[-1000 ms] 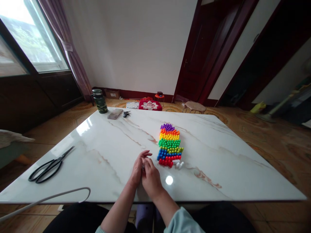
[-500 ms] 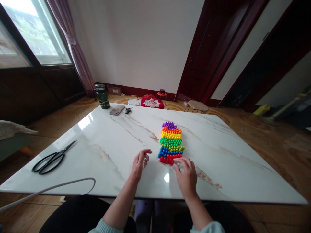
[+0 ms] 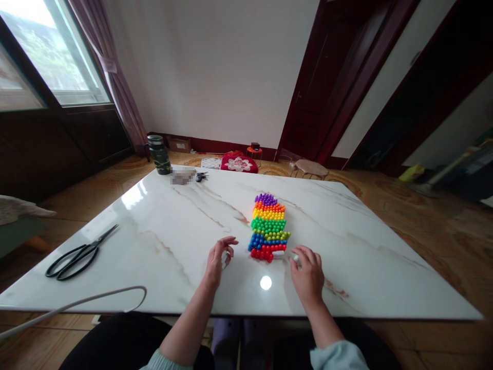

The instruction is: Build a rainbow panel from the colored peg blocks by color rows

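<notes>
A block of shiny round beads (image 3: 268, 226) lies on the table in coloured bands: purple, orange, yellow, green, olive, blue and red. A small white piece (image 3: 279, 254) shows at its near right corner beside the red beads. My left hand (image 3: 219, 259) rests left of the block, apart from it. Its index finger points forward, the others are curled, and something pale shows in the palm. To the right of the red beads is my right hand (image 3: 307, 272), thumb and fingers bent together round something small and whitish, too small to name.
Black-handled scissors (image 3: 77, 257) lie at the left of the marble-patterned table (image 3: 185, 226), near a grey cable (image 3: 96, 295). A camouflage flask (image 3: 159, 155), a pixelated flat object (image 3: 182, 176) and keys (image 3: 201, 177) are at the far left edge. A stool (image 3: 311, 167) stands beyond.
My right hand has moved right, away from the red beads, uncovering the white piece there. My left hand stays about where it was. The view has shifted slightly.
</notes>
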`<state>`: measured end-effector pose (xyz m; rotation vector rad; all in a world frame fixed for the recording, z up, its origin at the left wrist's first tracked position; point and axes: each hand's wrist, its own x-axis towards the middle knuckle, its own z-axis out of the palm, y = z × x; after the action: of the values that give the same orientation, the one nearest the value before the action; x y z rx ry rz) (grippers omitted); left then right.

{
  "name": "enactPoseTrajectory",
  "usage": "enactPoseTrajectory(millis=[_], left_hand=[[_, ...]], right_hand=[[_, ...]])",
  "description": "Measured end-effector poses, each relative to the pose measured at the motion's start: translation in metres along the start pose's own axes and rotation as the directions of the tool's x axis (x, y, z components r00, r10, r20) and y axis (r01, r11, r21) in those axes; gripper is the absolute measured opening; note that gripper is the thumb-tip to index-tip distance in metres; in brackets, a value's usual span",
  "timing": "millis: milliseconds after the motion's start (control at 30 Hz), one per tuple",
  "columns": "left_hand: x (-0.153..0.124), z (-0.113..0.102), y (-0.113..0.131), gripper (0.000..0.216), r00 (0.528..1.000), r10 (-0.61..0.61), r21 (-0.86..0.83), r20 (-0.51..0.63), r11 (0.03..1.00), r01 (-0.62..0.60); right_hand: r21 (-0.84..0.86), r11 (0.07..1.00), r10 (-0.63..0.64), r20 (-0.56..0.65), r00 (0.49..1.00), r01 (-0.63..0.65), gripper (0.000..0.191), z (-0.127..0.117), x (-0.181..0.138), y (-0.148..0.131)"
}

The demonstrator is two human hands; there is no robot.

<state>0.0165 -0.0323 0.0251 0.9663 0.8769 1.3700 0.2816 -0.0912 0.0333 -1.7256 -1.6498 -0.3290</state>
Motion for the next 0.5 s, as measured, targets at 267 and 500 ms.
enactPoseTrajectory(millis=[267, 500], left_hand=[[0.001, -0.002, 0.002, 0.070, 0.999, -0.040, -0.165, -0.018, 0.986, 0.036], [0.002, -0.001, 0.004, 0.073, 0.999, -0.044, -0.200, -0.033, 0.979, 0.036]], right_hand=[[0.030, 0.998, -0.059, 0.160, 0.985, 0.055, 0.023, 0.016, 0.002, -0.032], [-0.109, 0.994, 0.040, 0.244, 0.969, -0.013, 0.014, 0.002, -0.013, -0.029]])
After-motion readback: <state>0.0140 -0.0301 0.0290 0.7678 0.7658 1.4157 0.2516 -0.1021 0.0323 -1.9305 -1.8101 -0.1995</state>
